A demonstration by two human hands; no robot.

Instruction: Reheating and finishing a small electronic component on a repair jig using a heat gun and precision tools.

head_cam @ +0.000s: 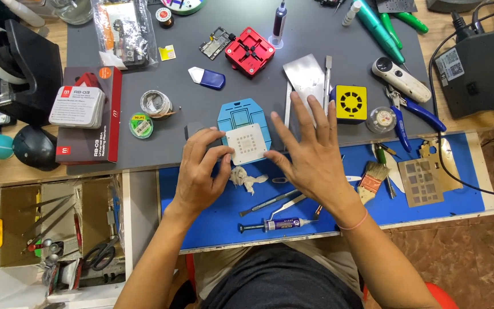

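Note:
A blue reballing jig (246, 117) lies on the grey mat, and a thin white square stencil (246, 143) with a grid of fine holes lies over its near part. My left hand (201, 174) pinches the stencil's left edge with its fingertips. My right hand (310, 154) is spread with its fingers apart, and its thumb tip touches the stencil's right edge. A crumpled white tissue (246, 178) lies just below the stencil on the blue mat.
Tweezers (270, 201) and a syringe (275, 225) lie near the front edge. A brush (374, 176), blue pliers (410, 111), a yellow fan box (351, 103), a red jig (250, 51), a metal scraper (305, 77) and a soldering station (475, 68) surround the work. An open drawer (58, 229) holds tools at left.

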